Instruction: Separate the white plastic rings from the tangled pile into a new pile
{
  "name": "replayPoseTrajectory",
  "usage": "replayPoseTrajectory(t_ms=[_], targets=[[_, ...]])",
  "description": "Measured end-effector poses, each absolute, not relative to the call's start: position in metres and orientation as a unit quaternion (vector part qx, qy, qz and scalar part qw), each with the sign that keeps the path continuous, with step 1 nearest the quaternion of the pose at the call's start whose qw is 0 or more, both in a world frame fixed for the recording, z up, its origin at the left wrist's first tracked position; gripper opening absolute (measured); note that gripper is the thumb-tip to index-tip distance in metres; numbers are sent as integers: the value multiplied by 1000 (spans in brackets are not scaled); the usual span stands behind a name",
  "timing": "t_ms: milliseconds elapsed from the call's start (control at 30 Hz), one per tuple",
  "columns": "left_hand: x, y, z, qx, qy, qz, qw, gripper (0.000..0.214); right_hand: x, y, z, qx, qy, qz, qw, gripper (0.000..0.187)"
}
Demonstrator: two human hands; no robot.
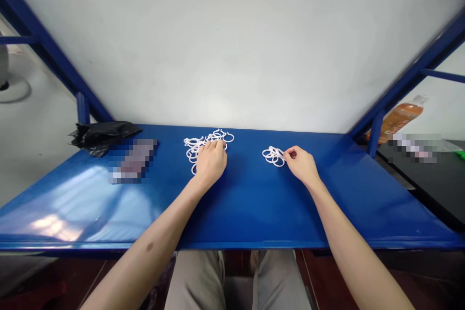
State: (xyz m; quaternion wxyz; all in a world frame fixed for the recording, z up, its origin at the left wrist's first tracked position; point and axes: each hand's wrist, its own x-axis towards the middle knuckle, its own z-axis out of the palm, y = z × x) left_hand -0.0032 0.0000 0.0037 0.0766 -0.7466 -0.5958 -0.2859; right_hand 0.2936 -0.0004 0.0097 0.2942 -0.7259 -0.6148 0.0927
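Rings [194, 141] in white lie in two groups on a blue table [247, 203], the gap seemingly keeping them from mixing. The left hand [212, 160] curls over the larger pile [191, 154], its grip hidden from where I stand; the right hand [301, 162] holds thumb and forefinger together, apparently pinching the smaller cluster [273, 154] by its edge.
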Motion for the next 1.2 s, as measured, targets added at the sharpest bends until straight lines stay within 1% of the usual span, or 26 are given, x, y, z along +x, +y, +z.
replayPoseTrajectory(t_ms=[200,433,533,633,733,833,933,1000,1067,1133,1200], targets=[[1,-7,15,-720,-575,-388,40,24,294,0,9,-732,-613,83,286,14],[3,-9,17,-688,-542,-477,-81,19,294,2,4,-713,-624,69,313,15],[3,-8,16,-675,-519,-507,-135,19,294,1,3,-702,-636,32,320,17],[5,-8,17,-658,-513,-519,-187,20,291,0,3,-672,-649,-12,356,18],[7,-8,17,-641,-510,-519,-244,20,278,-6,6,-607,-682,-27,408,18],[11,-8,16,-628,-497,-512,-311,20,256,-18,10,-529,-735,21,423,19],[14,-10,14,-633,-465,-495,-372,17,230,-33,11,-466,-786,111,390,21],[16,-11,13,-645,-440,-476,-404,16,216,-41,8,-454,-796,154,370,23],[17,-12,12,-660,-424,-454,-423,16,208,-45,4,-449,-797,183,361,17],[17,-13,11,-685,-432,-431,-398,15,207,-43,0,-447,-790,201,369,9],[15,-13,9,-722,-465,-410,-305,15,212,-39,-1,-453,-771,209,396,6]])
